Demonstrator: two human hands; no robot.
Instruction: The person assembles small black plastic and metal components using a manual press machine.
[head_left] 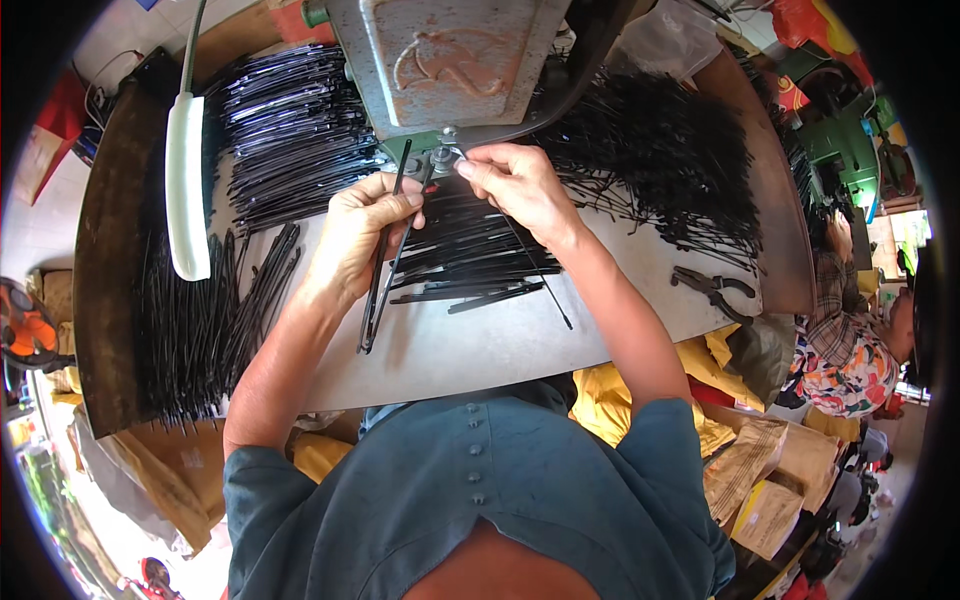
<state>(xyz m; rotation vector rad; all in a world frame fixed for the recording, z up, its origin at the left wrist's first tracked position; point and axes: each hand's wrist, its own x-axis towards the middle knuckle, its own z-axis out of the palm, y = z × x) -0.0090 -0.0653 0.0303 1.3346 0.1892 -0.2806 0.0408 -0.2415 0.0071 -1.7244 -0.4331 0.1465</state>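
Nearest the body, the lower ends of the black rods (383, 295) hang over bare metal counter (480, 355), in front of the shirt. Those free ends could swing or be knocked by a forearm, which would twist the joint end out of line. A little farther in, the middle pile (480, 250) lies beneath both hands; a trailing tip could snag there and drag loose pieces along. Farther still, the fingertips are just beside the small metal tooling (443, 157) under the grey machine head (450, 65). The chief hazard, I judge, is a pinched finger, should the machine act while they are so close; a rod seated askew could also bend (the parts are slim and look easily spoiled).

As for pose, both bare forearms rise from the lower edge, elbows wide, converging toward the tooling. The left hand (365, 225) has its grip closed around at least two rods, thumb laid across, their upper ends pointing up toward the machine. Opposite it, the right hand (520, 190) reaches in with the wrist bent inward; its grip is pinched, apparently on a single thin rod (540, 280) that slants back toward the body. Exactly what sits between those fingertips is too small to tell.
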